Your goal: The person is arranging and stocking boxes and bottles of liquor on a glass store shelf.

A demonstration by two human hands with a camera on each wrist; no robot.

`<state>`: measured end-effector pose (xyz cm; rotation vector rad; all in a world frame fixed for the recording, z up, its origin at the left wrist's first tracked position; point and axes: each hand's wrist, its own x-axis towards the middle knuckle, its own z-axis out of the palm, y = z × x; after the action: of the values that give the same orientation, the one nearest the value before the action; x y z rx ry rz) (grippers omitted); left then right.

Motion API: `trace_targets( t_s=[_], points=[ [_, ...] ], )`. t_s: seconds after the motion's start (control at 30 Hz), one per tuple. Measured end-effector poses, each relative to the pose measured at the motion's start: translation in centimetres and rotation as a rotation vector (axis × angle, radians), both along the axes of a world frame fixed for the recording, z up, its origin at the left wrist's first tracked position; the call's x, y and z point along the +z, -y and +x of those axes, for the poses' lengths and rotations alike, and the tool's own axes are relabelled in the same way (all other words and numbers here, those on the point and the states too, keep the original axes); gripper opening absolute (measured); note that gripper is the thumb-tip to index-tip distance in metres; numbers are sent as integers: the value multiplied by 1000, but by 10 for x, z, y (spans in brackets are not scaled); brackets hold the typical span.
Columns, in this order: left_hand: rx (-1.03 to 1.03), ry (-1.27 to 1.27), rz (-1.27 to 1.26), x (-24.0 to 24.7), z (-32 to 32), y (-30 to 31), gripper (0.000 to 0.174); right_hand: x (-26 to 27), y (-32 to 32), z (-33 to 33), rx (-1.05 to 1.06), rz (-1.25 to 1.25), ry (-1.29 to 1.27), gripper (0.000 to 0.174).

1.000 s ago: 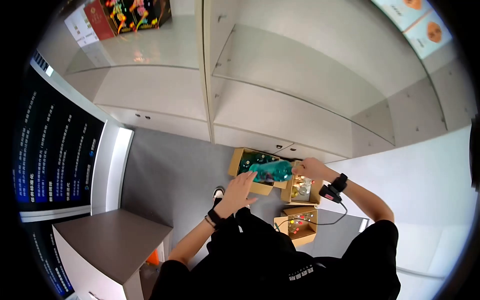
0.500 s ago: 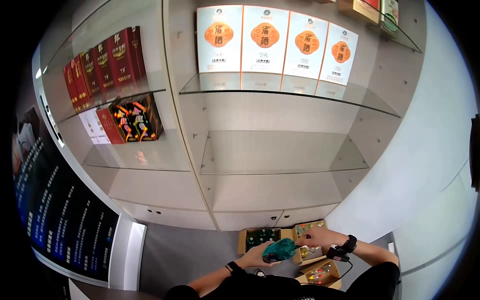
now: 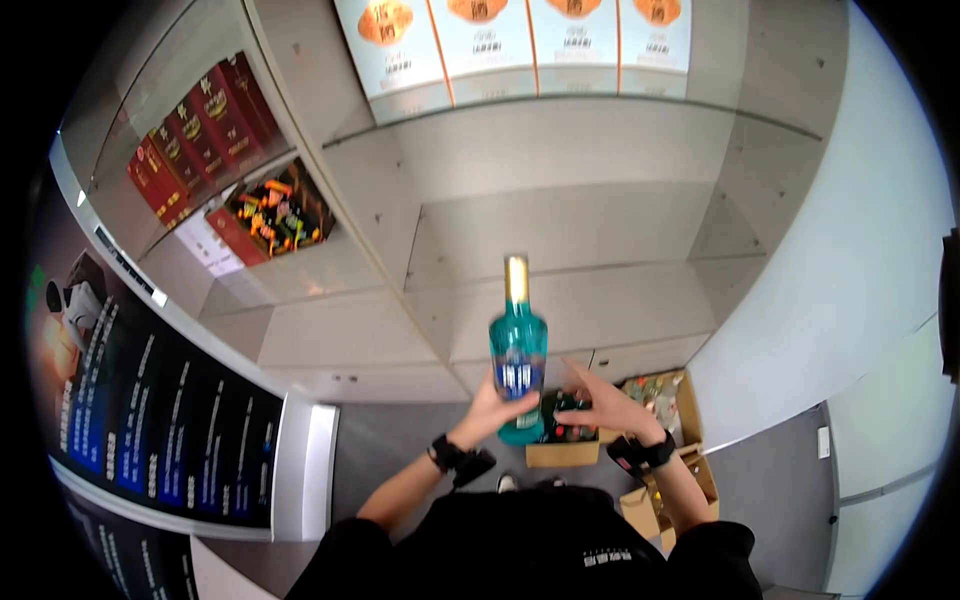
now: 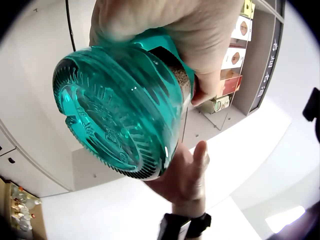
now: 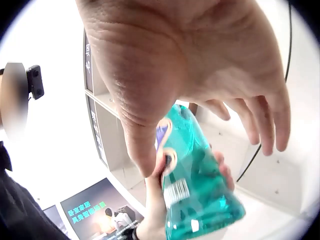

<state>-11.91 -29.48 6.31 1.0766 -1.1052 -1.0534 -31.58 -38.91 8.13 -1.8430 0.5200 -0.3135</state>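
Observation:
A teal glass bottle (image 3: 518,338) with a gold neck and a blue label stands upright in front of the cabinet in the head view. My left hand (image 3: 487,412) grips it around the lower body, thumb across the front. To the right of the bottle is my right hand (image 3: 612,408), fingers spread and holding nothing. The left wrist view looks at the ribbed base of the bottle (image 4: 107,120), with the left hand (image 4: 175,25) wrapped round it. In the right wrist view the open right hand (image 5: 195,55) hangs in front of the bottle (image 5: 200,175), whose barcode faces the camera.
Below the hands, cardboard boxes stand on the floor: one (image 3: 563,455) with dark green bottles, another (image 3: 688,405) with clear ones, a third (image 3: 640,512) nearer me. A glass shelf (image 3: 560,225) spans the cabinet ahead. White boxes (image 3: 490,50) line the shelf above.
The bottle has turned from lying sideways to upright and risen in front of the cabinet, held by the left hand. The right hand has let go of the bottle's neck end and opened.

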Motion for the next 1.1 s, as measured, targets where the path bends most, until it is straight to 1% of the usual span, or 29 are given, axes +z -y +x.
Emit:
trace_targets(
  t_s=[0.03, 0.07, 0.13, 0.17, 0.2, 0.23, 0.27, 0.4, 0.47, 0.53, 0.6, 0.63, 0.67, 0.73, 0.8, 0.87, 0.9, 1.03, 1.1],
  points=[
    [37, -19, 1, 8, 1, 2, 61, 1, -6, 12, 28, -3, 76, 100],
    [74, -33, -3, 13, 2, 5, 61, -3, -11, 25, 62, -37, 126, 101],
    [178, -41, 41, 21, 1, 10, 61, -5, -26, 50, 86, -38, 369, 100],
    [217, -45, 39, 29, -2, 10, 62, -6, -32, 59, 7, -45, 401, 99],
    [219, 8, 23, 33, -2, 11, 56, -7, -37, 65, -73, -56, 432, 98],
    [219, 27, 19, 36, -1, 11, 58, -9, -41, 69, -111, 73, 454, 97],
    [218, 45, 13, 39, 0, 11, 60, -9, -41, 72, -102, 82, 460, 97],
    [194, 150, -78, 43, -3, 7, 58, -16, -34, 79, -124, 50, 467, 92],
    [199, 135, -58, 40, -4, 6, 58, -20, -31, 78, -124, -9, 443, 92],
    [208, 173, -41, 33, -2, 5, 58, -25, -27, 78, -113, -5, 447, 90],
    [247, 239, -17, 32, -1, 6, 57, -35, -17, 82, -76, -25, 442, 85],
    [261, 292, -6, 26, 3, 8, 59, -40, -12, 85, -62, -66, 461, 78],
    [268, 301, -13, 24, 7, 9, 59, -47, -6, 89, -55, -71, 471, 78],
    [312, 430, 64, 21, 16, 10, 63, -57, 3, 97, 42, 48, 402, 72],
    [316, 400, 23, 18, 29, 18, 65, -58, 12, 108, 47, 24, 349, 71],
    [306, 509, 62, 18, 49, 29, 77, -58, 26, 128, 7, -109, 416, 72],
    [335, 548, 15, 18, 59, 36, 76, -54, 35, 137, 25, -66, 418, 72],
    [354, 568, -97, 21, 103, 75, 76, -33, 76, 176, -8, -126, 404, 70],
    [349, 547, -172, 20, 125, 98, 76, -38, 98, 200, -37, -183, 390, 77]
  ],
)
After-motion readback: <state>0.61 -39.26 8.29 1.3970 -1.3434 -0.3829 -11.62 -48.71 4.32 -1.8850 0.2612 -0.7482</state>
